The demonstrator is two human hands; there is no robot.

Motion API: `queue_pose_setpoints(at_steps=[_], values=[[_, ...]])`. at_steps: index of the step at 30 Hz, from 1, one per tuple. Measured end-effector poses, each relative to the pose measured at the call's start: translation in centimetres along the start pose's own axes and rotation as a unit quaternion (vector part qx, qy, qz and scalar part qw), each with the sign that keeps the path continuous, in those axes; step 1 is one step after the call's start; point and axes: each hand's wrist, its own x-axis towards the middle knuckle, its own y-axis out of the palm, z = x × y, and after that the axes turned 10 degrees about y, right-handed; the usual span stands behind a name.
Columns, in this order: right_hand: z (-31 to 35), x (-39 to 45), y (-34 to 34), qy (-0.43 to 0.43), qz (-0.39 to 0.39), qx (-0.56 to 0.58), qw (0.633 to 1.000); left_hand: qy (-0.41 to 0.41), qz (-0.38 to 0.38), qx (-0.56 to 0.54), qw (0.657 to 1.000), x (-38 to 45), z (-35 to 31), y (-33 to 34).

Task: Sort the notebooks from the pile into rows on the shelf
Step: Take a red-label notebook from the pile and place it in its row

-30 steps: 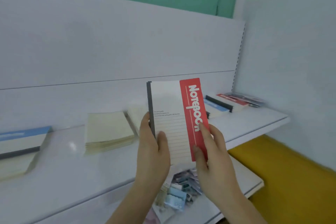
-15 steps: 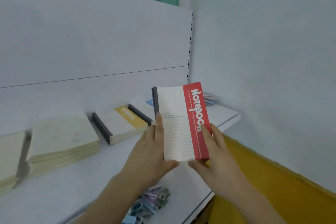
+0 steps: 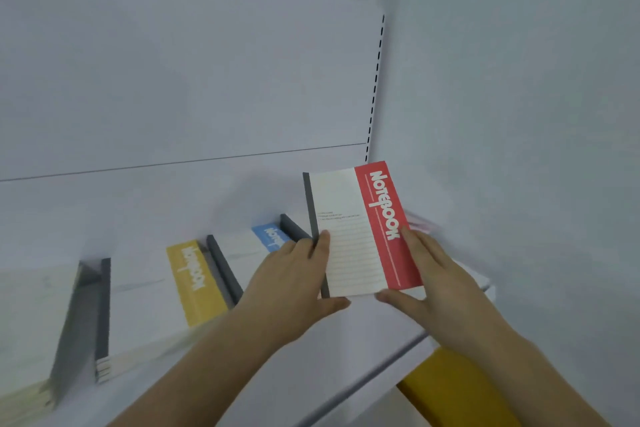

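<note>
The red notebook [image 3: 363, 232] reads "NOTEBOOK" in white down its red band, beside a ruled cream panel and a dark spine. It is held upright over the right end of the white shelf [image 3: 388, 340], long axis near vertical, tilted slightly left. The left hand [image 3: 294, 281] grips the spine edge, thumb on the cover; the right hand [image 3: 436, 281] holds the red edge and bottom corner. Behind lie a yellow notebook [image 3: 194, 281] and a blue notebook [image 3: 270, 236], lettered alike, apparently topping blurred stacks.
</note>
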Motion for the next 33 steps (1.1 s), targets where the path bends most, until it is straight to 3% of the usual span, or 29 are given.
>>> queue_pose_setpoints(at_steps=[6,12,20,33], values=[[-5.5,8.5,1.7,-0.099,0.023,-0.022,0.995,-0.063,0.000,-0.029,0.998,4.8,0.2,2.6],[-8.9,16.1,3.4,-0.210,0.044,-0.023,0.976,-0.167,0.008,0.010,0.986,7.7,-0.5,4.7],[-10.4,19.7,6.9,-0.270,0.095,-0.090,0.954,-0.244,0.108,0.084,0.960,9.3,-1.4,6.9],[-10.4,22.2,7.7,-0.292,0.104,-0.059,0.949,-0.288,0.105,-0.010,0.952,10.6,-0.5,5.6]])
